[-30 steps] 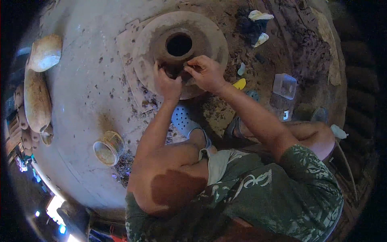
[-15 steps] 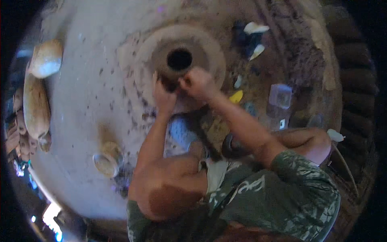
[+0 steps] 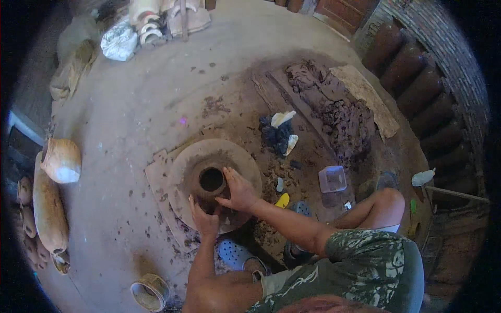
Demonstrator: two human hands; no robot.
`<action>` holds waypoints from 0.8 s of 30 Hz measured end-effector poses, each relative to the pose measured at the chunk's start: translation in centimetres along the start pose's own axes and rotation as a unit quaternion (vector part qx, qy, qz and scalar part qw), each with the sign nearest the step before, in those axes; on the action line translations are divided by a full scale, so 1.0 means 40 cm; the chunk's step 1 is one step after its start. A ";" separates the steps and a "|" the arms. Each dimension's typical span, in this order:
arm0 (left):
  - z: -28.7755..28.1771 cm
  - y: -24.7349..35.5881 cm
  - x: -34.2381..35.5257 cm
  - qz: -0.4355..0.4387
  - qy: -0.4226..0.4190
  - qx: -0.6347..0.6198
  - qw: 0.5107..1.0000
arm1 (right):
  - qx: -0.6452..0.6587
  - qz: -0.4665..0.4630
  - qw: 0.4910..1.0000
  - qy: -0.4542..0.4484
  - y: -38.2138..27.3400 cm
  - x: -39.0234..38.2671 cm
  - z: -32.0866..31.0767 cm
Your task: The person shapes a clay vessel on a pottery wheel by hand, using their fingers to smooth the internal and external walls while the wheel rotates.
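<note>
A dark clay pot with a round opening sits on a wide round wheel disc over flat boards. My left hand grips the near left of the pot low down, fingertips against its wall. My right hand holds the pot's right side, fingers along the rim and thumb at the front. A pale blue clog is on my foot below the wheel.
A clay heap lies beyond dark plastic, a clear tub and a yellow tool. Long vessels lie left; a bucket stands near my left leg. Tall dark jars line the right wall.
The view has tilted up, showing more floor and the back of the room. My right hand has changed from bent, pinched fingers to fingers spread along the pot's right side and rim.
</note>
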State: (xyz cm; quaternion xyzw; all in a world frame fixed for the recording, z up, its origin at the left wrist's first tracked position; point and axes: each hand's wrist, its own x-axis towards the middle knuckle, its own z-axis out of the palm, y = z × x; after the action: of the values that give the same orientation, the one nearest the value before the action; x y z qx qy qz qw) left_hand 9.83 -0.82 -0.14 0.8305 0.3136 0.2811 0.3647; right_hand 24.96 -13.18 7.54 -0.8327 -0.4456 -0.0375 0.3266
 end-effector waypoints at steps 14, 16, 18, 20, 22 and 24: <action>-0.039 -0.020 0.008 0.020 -0.073 0.043 0.996 | -0.009 -0.015 0.993 -0.118 0.040 0.026 0.012; -0.045 -0.012 0.006 -0.005 -0.097 0.066 0.993 | -0.015 -0.060 0.995 -0.082 0.057 0.032 0.006; -0.044 -0.006 0.014 0.016 -0.103 0.083 0.991 | -0.018 -0.060 0.994 -0.085 0.082 0.032 0.008; -0.050 -0.017 0.026 0.025 -0.105 0.074 0.991 | -0.002 -0.056 0.994 -0.091 0.094 0.041 0.008; -0.057 -0.025 0.033 0.024 -0.113 0.061 0.991 | 0.030 -0.045 0.994 -0.098 0.100 0.053 0.002; -0.066 -0.029 0.037 0.011 -0.125 0.044 0.991 | 0.032 -0.018 0.991 -0.132 0.098 0.063 -0.016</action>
State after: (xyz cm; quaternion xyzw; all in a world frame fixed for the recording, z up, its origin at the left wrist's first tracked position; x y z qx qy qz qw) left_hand 8.58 1.98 0.83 0.8780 0.2679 0.1647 0.3609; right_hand 29.62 -13.27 6.92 -0.8111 -0.5011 0.0813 0.2906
